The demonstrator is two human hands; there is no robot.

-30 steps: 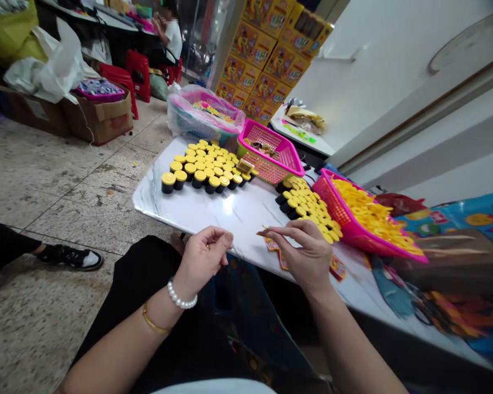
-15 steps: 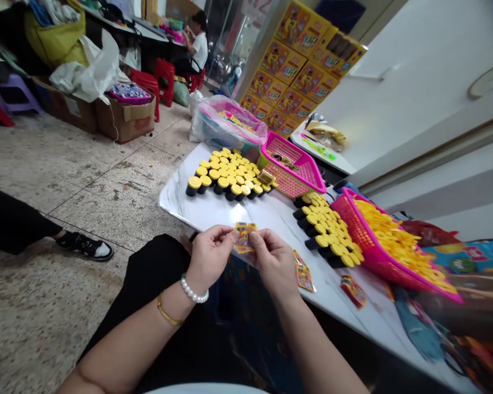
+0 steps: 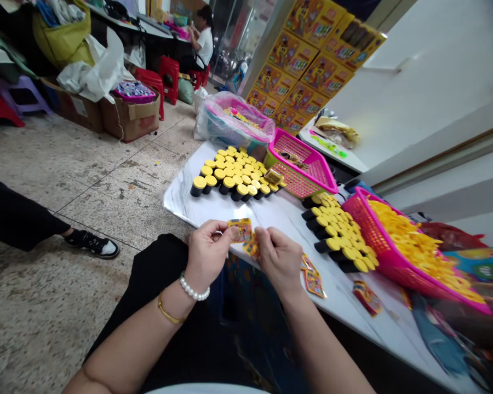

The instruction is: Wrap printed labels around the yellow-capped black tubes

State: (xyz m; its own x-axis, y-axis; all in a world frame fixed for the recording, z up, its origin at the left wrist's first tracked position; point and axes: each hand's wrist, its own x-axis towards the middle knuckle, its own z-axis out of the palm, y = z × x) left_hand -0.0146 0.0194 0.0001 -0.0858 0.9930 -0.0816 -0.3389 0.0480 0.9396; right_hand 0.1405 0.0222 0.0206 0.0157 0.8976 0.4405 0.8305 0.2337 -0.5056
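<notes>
My left hand (image 3: 208, 249) pinches a small yellow printed card (image 3: 241, 230) by its left side, above the table's near edge. A second yellow printed piece (image 3: 252, 247) is pinched in my right hand (image 3: 280, 257), lower and partly hidden by the fingers. The two pieces overlap or lie very close; I cannot tell whether they touch. Flat on the marble-patterned table (image 3: 181, 189), right of my right hand, lie a few similar printed cards (image 3: 313, 282). Farther right is a thicker red and yellow stack of cards (image 3: 366, 298).
Black tubs with yellow lids (image 3: 230, 174) stand in a cluster at the table's far end; a second group (image 3: 345, 232) is beside a pink basket (image 3: 359, 221) of yellow parts. Another pink basket (image 3: 308, 183) and stacked yellow boxes (image 3: 293, 57) are behind. A person's shoe (image 3: 92, 243) is at left.
The cards held together between my hands have come apart: one stays in the left hand, the other has shifted right and down with the right hand. The view has turned slightly left.
</notes>
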